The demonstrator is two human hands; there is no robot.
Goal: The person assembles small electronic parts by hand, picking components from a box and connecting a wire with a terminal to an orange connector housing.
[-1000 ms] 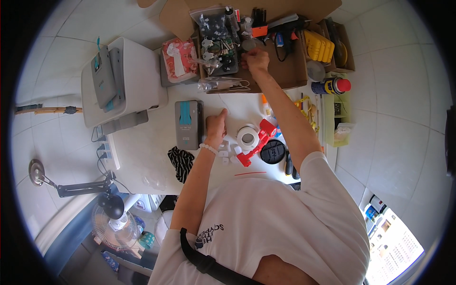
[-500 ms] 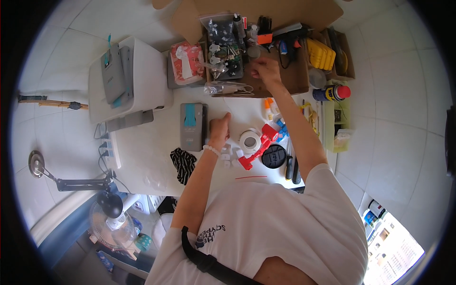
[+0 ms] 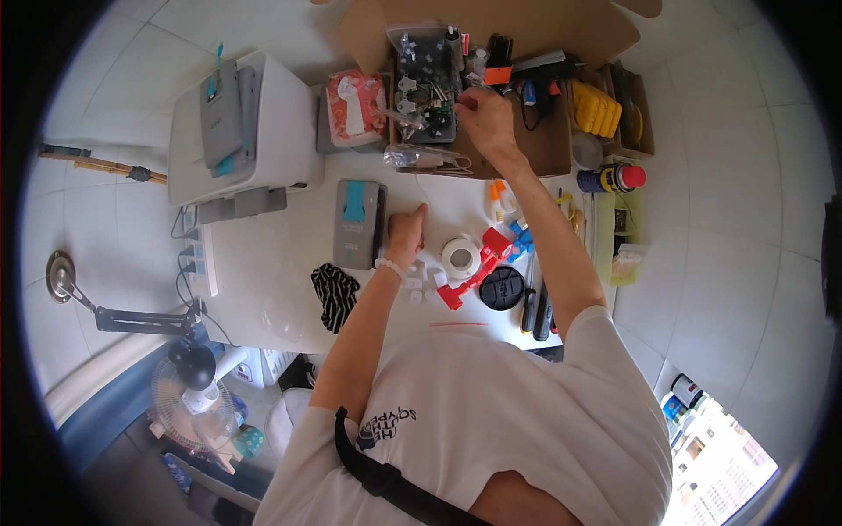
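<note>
My right hand [image 3: 488, 121] reaches into the open cardboard box [image 3: 545, 151] at the back, its fingers pinched at the edge of the small electronic parts [image 3: 438, 114]. What sits between those fingertips is too small to make out. Beside it lies a clear bag of dark pieces [image 3: 424, 58]. My left hand [image 3: 406, 235] rests curled on the white table, right of a grey device with a blue strip [image 3: 359, 224]; its fingers hide whatever they hold. Just right of that hand are a white round device [image 3: 460, 258] and a red jointed plastic piece [image 3: 474, 272].
A black round cap [image 3: 503, 288], screwdrivers [image 3: 529, 309] and glue bottles [image 3: 496, 207] lie on the right. A spray can [image 3: 611, 178] and yellow case [image 3: 595, 109] stand beyond. Left are a striped cloth [image 3: 335, 298], a white machine [image 3: 254, 123] and a lamp arm [image 3: 145, 321].
My right hand has moved left inside the box, toward the small electronic parts, with its fingers pinched. My left hand stays in place on the table. The whole view has shifted slightly.
</note>
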